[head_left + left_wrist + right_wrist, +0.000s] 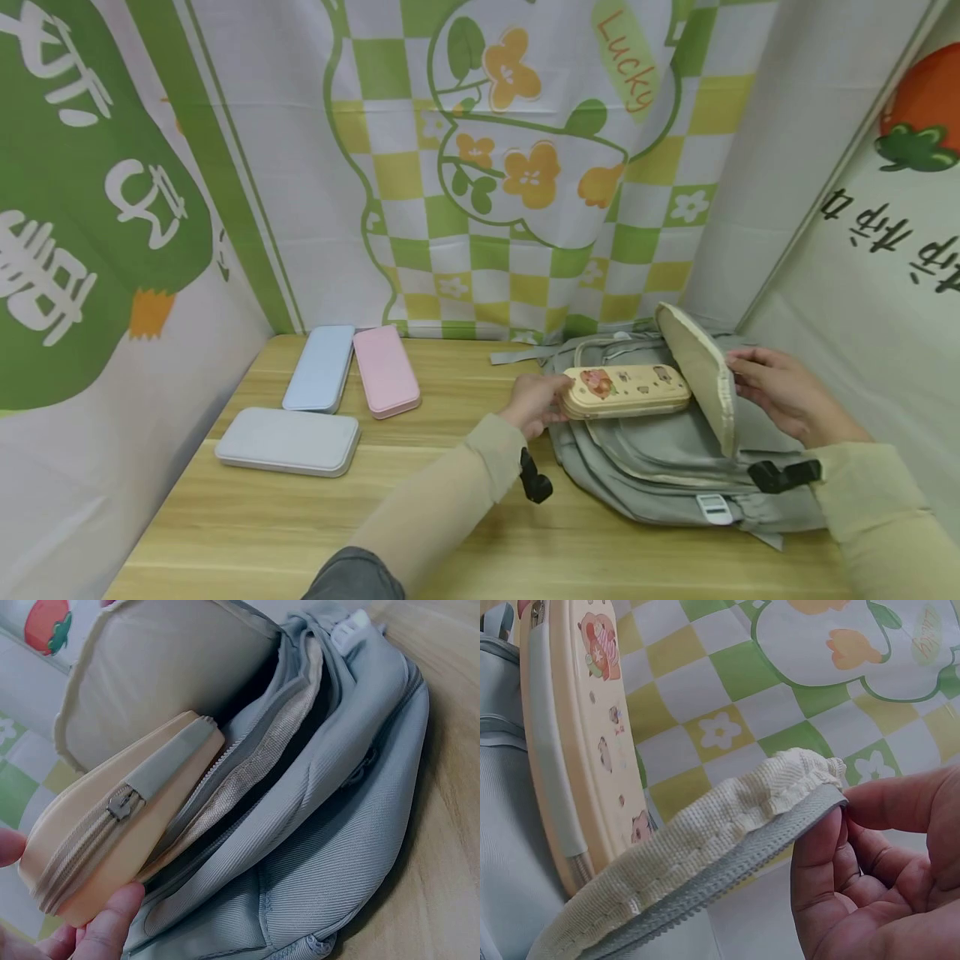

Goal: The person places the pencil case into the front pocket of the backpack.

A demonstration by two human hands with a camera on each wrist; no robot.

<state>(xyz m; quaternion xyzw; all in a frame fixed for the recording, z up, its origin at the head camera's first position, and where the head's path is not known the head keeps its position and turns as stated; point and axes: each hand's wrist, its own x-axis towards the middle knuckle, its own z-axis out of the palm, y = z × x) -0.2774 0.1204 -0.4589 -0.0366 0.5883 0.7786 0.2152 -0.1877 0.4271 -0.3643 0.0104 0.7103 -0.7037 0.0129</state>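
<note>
**Case at bag mouth, flap held open**

Left hand (536,402) grips the yellow case (625,390) by its left end, thumb and fingers curled round the end. Case lies flat across the open mouth of the grey bag (660,475), long axis roughly left-right, printed side up. Left wrist view shows its far end already against the bag's inner lining, zip edge facing the camera.

Right hand (783,396) pinches the edge of the bag's flap (701,375) between thumb and fingers and holds it lifted upright, just right of the case. Flap touches or nearly touches the case's right end; can't tell which.

Handling, my read:
- Case looks like a stiff moulded shell: light, holds its shape, won't sag from an end grip. Smooth sides, so a bit slippery; gripping across the narrow end, or over the zip seam, gives purchase.
- Bag is soft fabric and collapses without support. Flap is padded and floppy, best held by its piped edge as now.
- Nothing here looks fragile.

Rest: bag sits on the wooden surface (450,517), right side. Three more cases on the left, well apart from the bag: blue (320,367), pink (386,370), white (288,441), all flat and closed.
</note>
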